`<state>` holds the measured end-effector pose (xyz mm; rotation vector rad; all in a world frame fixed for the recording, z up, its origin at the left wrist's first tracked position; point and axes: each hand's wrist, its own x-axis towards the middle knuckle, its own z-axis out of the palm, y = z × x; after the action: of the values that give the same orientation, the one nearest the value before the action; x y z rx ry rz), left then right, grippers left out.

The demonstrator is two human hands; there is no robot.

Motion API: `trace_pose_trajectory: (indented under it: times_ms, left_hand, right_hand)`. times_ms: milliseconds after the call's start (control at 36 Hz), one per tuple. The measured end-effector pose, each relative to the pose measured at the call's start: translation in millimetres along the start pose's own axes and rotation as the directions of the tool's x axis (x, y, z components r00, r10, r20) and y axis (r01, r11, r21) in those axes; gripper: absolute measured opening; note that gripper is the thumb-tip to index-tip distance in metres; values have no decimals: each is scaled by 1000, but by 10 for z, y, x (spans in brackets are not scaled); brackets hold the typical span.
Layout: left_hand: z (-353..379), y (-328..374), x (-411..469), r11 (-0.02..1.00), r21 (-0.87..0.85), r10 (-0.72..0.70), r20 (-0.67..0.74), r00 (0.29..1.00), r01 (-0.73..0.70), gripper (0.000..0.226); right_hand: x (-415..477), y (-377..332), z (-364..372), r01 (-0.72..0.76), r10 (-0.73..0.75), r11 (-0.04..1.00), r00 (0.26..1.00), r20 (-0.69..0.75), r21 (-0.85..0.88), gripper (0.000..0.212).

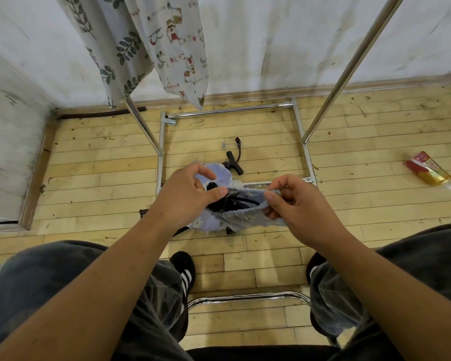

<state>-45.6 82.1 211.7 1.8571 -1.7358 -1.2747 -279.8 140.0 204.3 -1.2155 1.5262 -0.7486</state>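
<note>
I hold a small pale blue cloth piece with an elastic edge [241, 217] stretched between both hands above the wooden floor. My left hand [190, 194] pinches its left end between thumb and fingers. My right hand [294, 201] pinches the right end of the elastic edge. Something black [220, 201], perhaps a hanger or clip, shows inside the cloth between my hands; its shape is partly hidden.
A chrome clothes rack [300, 131] stands in front, with two patterned cloths [172, 43] hanging at the upper left. A black object [233, 160] lies on the floor inside the rack base. A red and yellow packet [427, 170] lies at the right. A chrome bar [245, 298] sits between my feet.
</note>
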Motion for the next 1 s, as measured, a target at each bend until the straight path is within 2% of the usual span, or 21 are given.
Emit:
trace_pose_trajectory:
  times_ms: [83, 222, 333, 389, 500, 556, 639, 750, 806, 889, 1000]
  left_hand:
    - [21, 43, -23, 994, 70, 83, -36, 996, -80, 16]
    - [59, 146, -82, 955, 184, 251, -84, 964, -233, 15]
    - [82, 219, -174, 912, 188, 370, 12, 929, -365, 8]
    - [96, 239, -214, 878, 280, 385, 68, 920, -388, 23]
    - [156, 278, -229, 670, 624, 451, 88, 888, -402, 59]
    - [201, 303, -241, 612, 677, 476, 98, 874, -409, 68]
    - [276, 355, -269, 559, 715, 476, 140, 868, -421, 67]
    - [351, 378, -292, 585, 715, 452, 105, 886, -383, 51]
    - [363, 378, -279, 648, 673, 399, 98, 912, -356, 54]
    - [340, 372, -226, 739, 572, 364, 104, 926, -355, 35]
    - [310, 378, -224, 740, 546, 408, 100, 908, -393, 28]
  right_hand:
    - [1, 4, 14, -17, 17, 1000, 1000, -11, -11, 4]
    - [-1, 1, 12, -27, 26, 999, 999, -36, -18, 3]
    - [0, -26, 18, -15, 14, 1000, 999, -32, -20, 6]
    - [-3, -32, 35, 8, -9, 999, 1000, -26, -49, 7]
    - [-14, -44, 64, 37, -37, 998, 999, 10, -56, 7]
    - [-20, -53, 77, 47, -47, 998, 999, 20, -48, 6]
    - [-30, -69, 90, 67, -65, 996, 997, 29, -55, 4]
    - [-39, -92, 96, 93, -92, 995, 995, 31, -45, 4]
    - [-38, -92, 79, 90, -89, 995, 996, 31, -42, 4]
    - [-28, -102, 37, 93, -91, 995, 995, 34, -47, 5]
    - [-17, -101, 9, 84, -83, 996, 995, 60, -13, 7]
